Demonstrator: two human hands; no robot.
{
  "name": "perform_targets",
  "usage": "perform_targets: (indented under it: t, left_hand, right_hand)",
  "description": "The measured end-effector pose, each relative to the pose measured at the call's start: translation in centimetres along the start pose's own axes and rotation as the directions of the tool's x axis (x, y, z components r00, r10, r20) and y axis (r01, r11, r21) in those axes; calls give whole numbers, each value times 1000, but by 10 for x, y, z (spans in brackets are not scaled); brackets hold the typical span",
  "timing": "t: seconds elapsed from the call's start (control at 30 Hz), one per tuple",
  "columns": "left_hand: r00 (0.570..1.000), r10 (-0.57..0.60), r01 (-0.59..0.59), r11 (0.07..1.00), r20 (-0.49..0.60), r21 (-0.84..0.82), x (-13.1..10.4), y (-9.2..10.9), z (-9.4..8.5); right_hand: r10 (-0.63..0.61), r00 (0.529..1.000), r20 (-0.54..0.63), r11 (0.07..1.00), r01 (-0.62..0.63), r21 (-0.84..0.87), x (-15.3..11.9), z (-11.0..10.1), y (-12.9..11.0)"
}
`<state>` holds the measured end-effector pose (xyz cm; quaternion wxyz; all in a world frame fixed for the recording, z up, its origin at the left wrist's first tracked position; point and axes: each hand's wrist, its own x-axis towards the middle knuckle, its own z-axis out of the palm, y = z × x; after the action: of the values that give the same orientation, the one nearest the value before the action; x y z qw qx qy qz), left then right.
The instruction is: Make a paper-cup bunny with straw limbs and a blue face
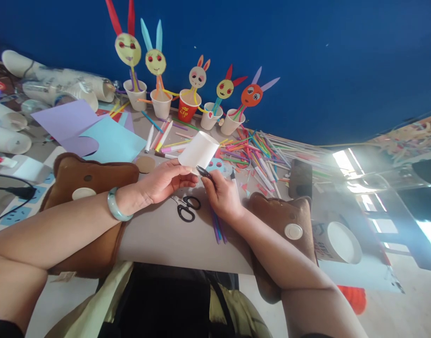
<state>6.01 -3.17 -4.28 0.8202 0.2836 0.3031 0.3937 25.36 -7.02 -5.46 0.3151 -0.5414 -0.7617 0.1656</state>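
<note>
My left hand, with a jade-coloured bangle at the wrist, has its fingers closed on the edge of a white paper cup tipped on its side. In my right hand is a dark, narrow tool whose tip lies at the cup's near edge; its exact kind is not clear. Below both hands, black-handled scissors lie on the table. Purple and blue straws or sticks lie under my right hand. A light-blue paper face with red eyes is partly covered behind the cup.
Several paper cups with rabbit-faced figures stand along the blue wall, one a red cup. Markers and coloured sticks spread behind my hands. Purple paper and blue paper lie left. Brown cushions flank the work area.
</note>
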Motion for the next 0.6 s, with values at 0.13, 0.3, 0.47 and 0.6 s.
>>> perform_targets:
  t: [0.13, 0.3, 0.47, 0.6]
  left_hand:
    - [1000, 2, -2, 1000, 18, 7, 1, -1, -2]
    - [1000, 11, -12, 999, 24, 47, -1, 1, 1]
    - [999, 17, -18, 1000, 43, 25, 0, 3, 1]
    - [1000, 18, -18, 1000, 20, 22, 1, 2, -1]
  right_hand:
    - [-27, 999, -19, 1000, 27, 7, 0, 0, 1]
    - [-37, 995, -88, 996, 44, 76, -3, 0, 3]
    - [-33, 983, -178, 998, 44, 55, -3, 0, 8]
    - [-89, 986, -145, 996, 89, -2, -2, 0, 10]
